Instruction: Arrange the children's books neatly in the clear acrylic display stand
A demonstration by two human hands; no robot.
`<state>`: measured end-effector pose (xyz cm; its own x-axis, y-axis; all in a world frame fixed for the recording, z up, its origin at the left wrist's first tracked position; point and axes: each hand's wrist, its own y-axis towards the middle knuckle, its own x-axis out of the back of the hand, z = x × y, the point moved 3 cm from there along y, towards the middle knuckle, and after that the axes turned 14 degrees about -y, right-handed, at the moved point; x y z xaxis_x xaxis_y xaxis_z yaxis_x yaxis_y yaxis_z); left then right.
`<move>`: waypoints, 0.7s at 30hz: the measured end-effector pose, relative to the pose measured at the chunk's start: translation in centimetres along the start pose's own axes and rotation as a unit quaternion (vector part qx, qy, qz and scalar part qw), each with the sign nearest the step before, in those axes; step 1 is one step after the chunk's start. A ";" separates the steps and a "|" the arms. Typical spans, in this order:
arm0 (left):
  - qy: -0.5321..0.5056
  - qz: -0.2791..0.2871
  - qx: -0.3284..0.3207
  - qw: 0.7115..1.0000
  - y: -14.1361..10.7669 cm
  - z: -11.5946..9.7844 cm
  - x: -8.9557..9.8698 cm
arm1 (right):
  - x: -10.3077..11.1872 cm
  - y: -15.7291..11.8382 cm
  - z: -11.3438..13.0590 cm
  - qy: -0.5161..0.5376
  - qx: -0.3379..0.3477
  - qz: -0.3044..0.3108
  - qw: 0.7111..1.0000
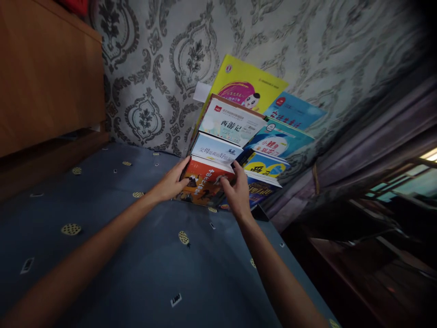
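Two side-by-side rows of upright books lean toward the patterned wall. At the front of the left row is an orange book [205,182], held at its left edge by my left hand [172,180] and at its right edge by my right hand [236,191]. Behind it rise a pale blue book [215,149], a white book [232,124] and a tall yellow book [254,84]. The right row has a dark blue book [261,191] in front, then a blue and yellow book [268,165], a teal book [287,139] and a blue book [295,110].
A blue cloth with pineapple prints [143,264] covers the table. A wooden cabinet [51,77] stands at the left. The patterned wall [143,68] is behind the books. A greyish curtain [341,157] hangs at the right, beside dark, unclear objects.
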<state>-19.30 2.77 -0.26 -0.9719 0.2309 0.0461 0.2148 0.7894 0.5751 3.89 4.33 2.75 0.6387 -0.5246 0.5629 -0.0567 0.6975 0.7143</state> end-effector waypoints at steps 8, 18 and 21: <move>-0.005 -0.016 0.000 1.000 -0.1 0.1 -0.1 | -0.1 0.4 6.2 -0.189 0.223 0.011 0.956; 0.001 -0.022 0.011 1.000 0.1 0.1 0.1 | -2.7 1.8 6.5 -0.225 0.259 0.039 0.938; 0.008 -0.016 0.007 1.000 0.2 -0.1 0.1 | -2.9 1.7 6.8 -0.246 0.265 0.037 0.932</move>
<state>-19.38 2.84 -0.06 -0.9797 0.1961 0.0409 0.1845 0.8042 0.5649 -3.27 3.73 5.15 0.1963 -0.7363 0.6475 -0.5400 0.4700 0.6982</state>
